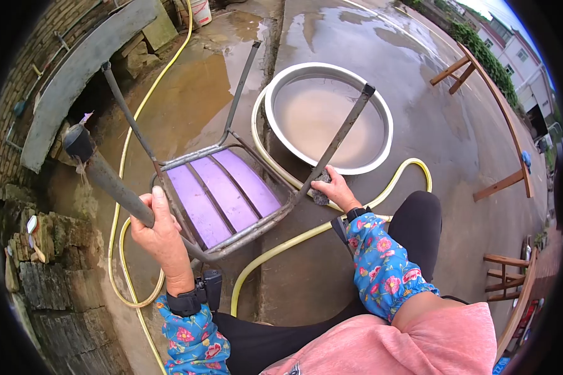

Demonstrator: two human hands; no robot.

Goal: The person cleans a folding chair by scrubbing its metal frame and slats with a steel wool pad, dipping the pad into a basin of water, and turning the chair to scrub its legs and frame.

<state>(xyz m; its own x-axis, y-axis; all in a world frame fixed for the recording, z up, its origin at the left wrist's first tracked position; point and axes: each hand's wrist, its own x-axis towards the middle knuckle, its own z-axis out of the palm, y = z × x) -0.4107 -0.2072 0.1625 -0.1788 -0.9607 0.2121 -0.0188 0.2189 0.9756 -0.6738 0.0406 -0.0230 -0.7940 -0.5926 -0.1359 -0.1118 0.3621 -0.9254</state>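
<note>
A metal-framed stool (231, 194) with purple seat slats is tipped over in front of me, its legs pointing up and outward. My left hand (159, 234) is closed around the near left leg, whose dark capped end rises toward the camera. In my right hand (338, 190) is a dark grey scouring pad (320, 187), pressed against the lower part of the right leg. Just beyond that leg stands a wide, pale basin (386, 134) of cloudy brownish water.
A yellow hose (275, 250) loops over the wet concrete around the stool and basin. Wooden benches (505, 178) stand at the right. A stone slab (81, 81) and stacked stones (56, 287) line the left, and a white bucket (201, 11) stands at the back.
</note>
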